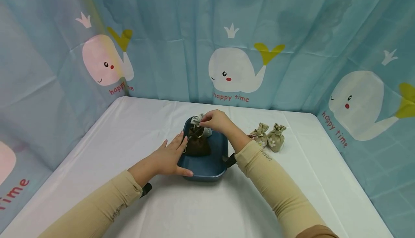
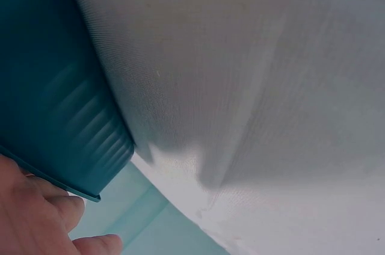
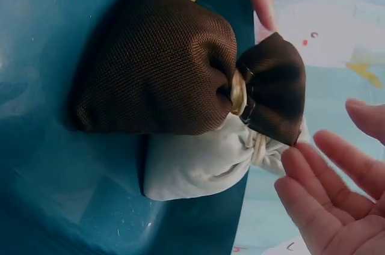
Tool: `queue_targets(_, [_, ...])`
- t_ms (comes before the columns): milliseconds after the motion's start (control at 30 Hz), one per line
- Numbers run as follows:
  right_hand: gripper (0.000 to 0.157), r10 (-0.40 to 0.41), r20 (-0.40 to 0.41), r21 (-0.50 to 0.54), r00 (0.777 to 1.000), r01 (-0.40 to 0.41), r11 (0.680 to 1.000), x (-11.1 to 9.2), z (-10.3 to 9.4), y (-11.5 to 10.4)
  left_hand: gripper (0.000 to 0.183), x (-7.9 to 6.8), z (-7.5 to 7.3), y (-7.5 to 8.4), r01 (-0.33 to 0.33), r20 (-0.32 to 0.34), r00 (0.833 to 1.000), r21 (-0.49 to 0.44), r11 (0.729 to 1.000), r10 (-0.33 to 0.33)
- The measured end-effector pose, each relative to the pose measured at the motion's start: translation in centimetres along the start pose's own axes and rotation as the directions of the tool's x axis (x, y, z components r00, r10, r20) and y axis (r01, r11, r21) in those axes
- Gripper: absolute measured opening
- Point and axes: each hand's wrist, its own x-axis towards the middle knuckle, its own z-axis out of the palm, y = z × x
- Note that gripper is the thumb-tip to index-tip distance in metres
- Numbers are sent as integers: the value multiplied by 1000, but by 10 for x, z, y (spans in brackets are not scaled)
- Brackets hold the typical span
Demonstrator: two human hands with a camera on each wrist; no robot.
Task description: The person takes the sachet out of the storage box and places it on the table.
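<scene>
So, two drawstring pouches have been put in a blue plastic tray [image 1: 202,168], both at its far end. The brown drawstring pouch [image 3: 159,65] is seen lying nearer, cinched at the neck with a shiny gold cord [image 3: 239,92]. The white drawstring pouch [image 3: 195,165] is tucked in right beside it, partly covered by the brown one in the head view, and it's tied with a pale cord.

The right hand [image 1: 218,120] is held right over that far end, just beside the gathered tops of both pouches. In the right wrist view its fingers are loosely extended and the thumb is set well apart from them, so nothing looks gripped. Whether the cloth is being brushed by the fingertips can't really be told.

The left hand [image 1: 168,157] is spread wide at the tray's left side. Its fingers are placed along the rim by the brown pouch, the thumb is stretched over the near left corner, and nothing is grasped.

Off to the right of the tray, two beige pouches [image 1: 276,137] with white flowers are stood close together on the white tablecloth [image 1: 129,137]. Everything's backed by a blue curtain [image 1: 162,68] printed with whales and "happy time".
</scene>
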Motion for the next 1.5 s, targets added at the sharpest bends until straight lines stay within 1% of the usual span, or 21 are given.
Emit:
queue_targets(100, [20, 13, 7, 5, 1000, -13, 1000, 0, 1, 1, 123, 0, 0, 1, -1, -2, 1000, 4, 1000, 1])
queue_targets(233, [21, 18, 40, -5, 999, -18, 1000, 1, 4, 3, 123, -1, 0, 1, -4, -5, 1000, 2, 1000, 4])
queue_targets(433, [22, -2, 94, -46, 996, 6, 999, 2, 9, 2, 122, -1, -1, 2, -14, -5, 1000, -8, 1000, 14])
queue_targets(633, [17, -21, 102, -77, 995, 29, 997, 4, 13, 2, 122, -2, -2, 2, -14, -6, 1000, -8, 1000, 14])
queue_targets(800, [6, -27, 94, -47, 995, 31, 998, 4, 16, 3, 123, -1, -1, 1, -8, -5, 1000, 7, 1000, 8])
queue_targets(1033, [7, -9, 73, -3, 997, 9, 1000, 2, 15, 1, 124, 0, -1, 2, -16, -3, 1000, 6, 1000, 16])
queue_targets(1233, [8, -29, 50, -34, 998, 31, 999, -3, 9, -4, 126, 0, -1, 1, -19, -7, 1000, 6, 1000, 19])
queue_targets(1500, [9, -40, 22, -26, 999, 41, 999, -8, -2, -5, 127, -1, -2, 1, -21, -15, 1000, 22, 1000, 21])
